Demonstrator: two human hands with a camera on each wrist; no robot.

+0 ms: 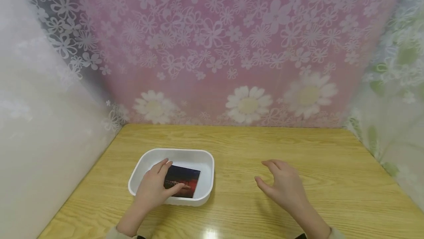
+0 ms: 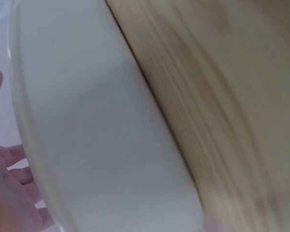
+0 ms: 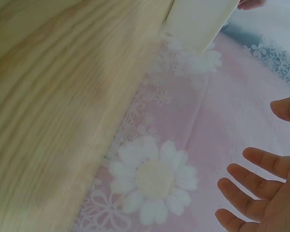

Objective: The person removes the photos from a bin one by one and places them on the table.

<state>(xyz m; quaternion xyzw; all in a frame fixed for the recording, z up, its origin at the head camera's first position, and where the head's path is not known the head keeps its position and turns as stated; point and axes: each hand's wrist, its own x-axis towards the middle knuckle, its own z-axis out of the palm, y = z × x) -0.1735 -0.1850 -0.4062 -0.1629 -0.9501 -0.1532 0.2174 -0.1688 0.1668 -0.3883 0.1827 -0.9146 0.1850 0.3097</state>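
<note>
A dark flat card [image 1: 183, 181] with a blue and red picture shows in the white plastic tub [image 1: 206, 193] on the left of the table. My left hand [image 1: 154, 186] is over the near left rim of the tub, its thumb overlapping the card in the head view. In the left wrist view, the fingers [image 2: 24, 175] are spread apart beyond the tub's rim, and the card is hidden behind its wall. To the right of the tub, my right hand [image 1: 285, 184] hovers above the table with thumb and fingers apart, nothing between them.
The wood-grain table [image 1: 238, 147] runs back to a pink flowered curtain [image 1: 212, 66]. Pale sheets hang at both sides, a whitish one [image 1: 43, 121] on the left and a leaf-patterned one [image 1: 397, 84] on the right.
</note>
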